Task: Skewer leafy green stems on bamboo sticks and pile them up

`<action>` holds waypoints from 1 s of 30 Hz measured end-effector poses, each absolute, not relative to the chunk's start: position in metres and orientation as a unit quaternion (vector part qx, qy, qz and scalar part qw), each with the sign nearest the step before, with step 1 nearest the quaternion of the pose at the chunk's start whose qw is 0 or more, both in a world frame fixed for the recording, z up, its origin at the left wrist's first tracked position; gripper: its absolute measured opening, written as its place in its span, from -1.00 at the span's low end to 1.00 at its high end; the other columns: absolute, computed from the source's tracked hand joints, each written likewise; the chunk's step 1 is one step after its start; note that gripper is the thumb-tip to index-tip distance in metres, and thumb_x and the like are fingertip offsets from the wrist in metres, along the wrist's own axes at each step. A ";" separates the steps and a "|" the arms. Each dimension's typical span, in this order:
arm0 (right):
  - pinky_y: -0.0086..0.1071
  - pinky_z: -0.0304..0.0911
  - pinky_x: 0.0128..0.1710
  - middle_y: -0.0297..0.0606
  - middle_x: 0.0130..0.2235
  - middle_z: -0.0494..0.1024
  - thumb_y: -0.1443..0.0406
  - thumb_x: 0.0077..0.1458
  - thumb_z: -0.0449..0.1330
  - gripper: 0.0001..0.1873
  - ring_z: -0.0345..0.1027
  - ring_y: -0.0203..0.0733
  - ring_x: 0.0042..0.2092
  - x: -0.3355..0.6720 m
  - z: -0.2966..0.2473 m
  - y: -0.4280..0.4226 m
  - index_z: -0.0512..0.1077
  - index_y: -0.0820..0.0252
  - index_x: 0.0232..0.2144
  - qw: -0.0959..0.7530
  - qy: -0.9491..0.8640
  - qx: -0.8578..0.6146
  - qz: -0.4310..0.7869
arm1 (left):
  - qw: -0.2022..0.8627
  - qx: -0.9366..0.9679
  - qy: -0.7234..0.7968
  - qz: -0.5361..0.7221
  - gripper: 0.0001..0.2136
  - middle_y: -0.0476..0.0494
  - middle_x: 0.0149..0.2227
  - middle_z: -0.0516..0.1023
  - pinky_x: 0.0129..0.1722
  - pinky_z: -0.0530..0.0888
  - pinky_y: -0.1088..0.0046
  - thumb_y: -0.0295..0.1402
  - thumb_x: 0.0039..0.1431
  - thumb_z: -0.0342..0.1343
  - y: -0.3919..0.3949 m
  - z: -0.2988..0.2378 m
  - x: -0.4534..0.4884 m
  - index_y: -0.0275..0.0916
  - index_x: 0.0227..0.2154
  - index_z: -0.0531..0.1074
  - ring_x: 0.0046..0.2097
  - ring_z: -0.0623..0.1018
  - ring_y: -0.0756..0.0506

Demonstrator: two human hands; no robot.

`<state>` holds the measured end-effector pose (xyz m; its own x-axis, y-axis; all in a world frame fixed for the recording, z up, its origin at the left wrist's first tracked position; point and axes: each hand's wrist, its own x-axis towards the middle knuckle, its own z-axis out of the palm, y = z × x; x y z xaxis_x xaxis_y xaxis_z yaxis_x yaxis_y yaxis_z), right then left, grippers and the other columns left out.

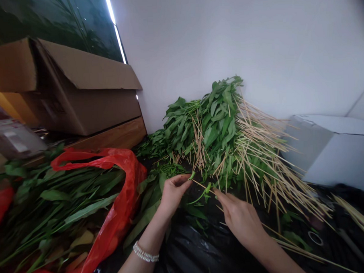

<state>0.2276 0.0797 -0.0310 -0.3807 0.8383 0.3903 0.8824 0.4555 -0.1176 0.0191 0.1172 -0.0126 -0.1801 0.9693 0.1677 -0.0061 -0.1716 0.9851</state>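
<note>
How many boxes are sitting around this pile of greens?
2. A brown cardboard box at the upper left with flaps open, and a white box on the right beside the skewered greens. Others may be hidden.

Soft, even light fills the scene. A strip light (114, 24) at the top left burns out to pure white (the dark pane (59, 21) beside it catches dim reflections). Shadows are faint. The left hand (172, 191), right hand (241, 218) and the skewer (202, 185) pinched between them are sharp. The white box (330, 150) and the frame's edges smear and bend, and the black sheet (189, 249) gleams dully.
</note>
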 end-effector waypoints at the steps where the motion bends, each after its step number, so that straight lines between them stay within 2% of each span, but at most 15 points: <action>1: -0.49 0.30 -0.36 -0.31 -0.20 0.53 0.48 0.12 -0.07 -0.48 0.46 -0.28 -0.30 0.227 -0.032 0.079 0.25 0.06 0.11 0.198 -0.829 -0.521 -0.052 | 0.408 0.494 0.494 0.587 -0.73 -0.15 -0.34 0.65 -0.19 0.47 0.37 -0.28 -0.23 0.36 0.117 -0.013 0.020 -0.26 -0.40 0.60 -0.28 0.58 -0.15; 10: -0.43 0.32 -0.32 -0.33 -0.19 0.53 0.49 0.12 -0.06 -0.49 0.48 -0.21 -0.27 0.222 -0.035 0.077 0.26 0.04 0.10 0.193 -0.819 -0.541 -0.018 | 0.378 0.534 0.496 0.571 -0.76 -0.17 -0.29 0.64 -0.16 0.46 0.37 -0.29 -0.13 0.31 0.115 -0.019 0.024 -0.25 -0.33 0.60 -0.23 0.58 -0.17; 13: -0.43 0.32 -0.26 -0.32 -0.17 0.53 0.49 0.13 -0.06 -0.49 0.48 -0.21 -0.23 0.222 -0.036 0.077 0.26 0.05 0.10 0.219 -0.819 -0.531 -0.003 | 0.419 0.508 0.483 0.577 -0.70 -0.16 -0.29 0.64 -0.22 0.45 0.43 -0.25 -0.15 0.33 0.116 -0.016 0.022 -0.25 -0.30 0.59 -0.26 0.57 -0.13; 17: -0.43 0.32 -0.24 -0.33 -0.17 0.54 0.49 0.13 -0.07 -0.49 0.47 -0.21 -0.21 0.221 -0.038 0.076 0.26 0.04 0.09 0.241 -0.818 -0.523 0.013 | 0.509 0.432 0.467 0.580 -0.68 -0.15 -0.41 0.62 -0.41 0.40 0.54 -0.18 -0.10 0.30 0.116 -0.015 0.018 -0.30 -0.30 0.58 -0.42 0.51 -0.02; 24: -0.40 0.33 -0.24 -0.30 -0.14 0.53 0.48 0.13 -0.10 -0.51 0.47 -0.20 -0.21 0.220 -0.041 0.075 0.27 0.08 0.08 0.267 -0.824 -0.498 0.035 | 0.663 0.332 0.391 0.545 -0.78 -0.11 -0.46 0.55 -0.43 0.41 0.65 -0.37 -0.09 0.33 0.118 -0.015 0.011 -0.36 -0.34 0.57 -0.43 0.48 0.06; 30: -0.35 0.33 -0.21 -0.26 -0.14 0.52 0.48 0.12 -0.11 -0.50 0.47 -0.16 -0.19 0.220 -0.042 0.074 0.28 0.09 0.08 0.271 -0.826 -0.493 0.038 | 0.696 0.324 0.368 0.525 -0.84 -0.10 -0.45 0.54 -0.42 0.43 0.66 -0.46 -0.04 0.30 0.120 -0.017 0.005 -0.38 -0.34 0.56 -0.44 0.49 0.07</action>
<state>0.2197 0.0735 -0.0422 -0.3660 0.8354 0.4100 0.7940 0.5101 -0.3308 0.0054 0.1199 -0.0174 0.1783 0.9689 -0.1717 -0.4921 0.2389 0.8371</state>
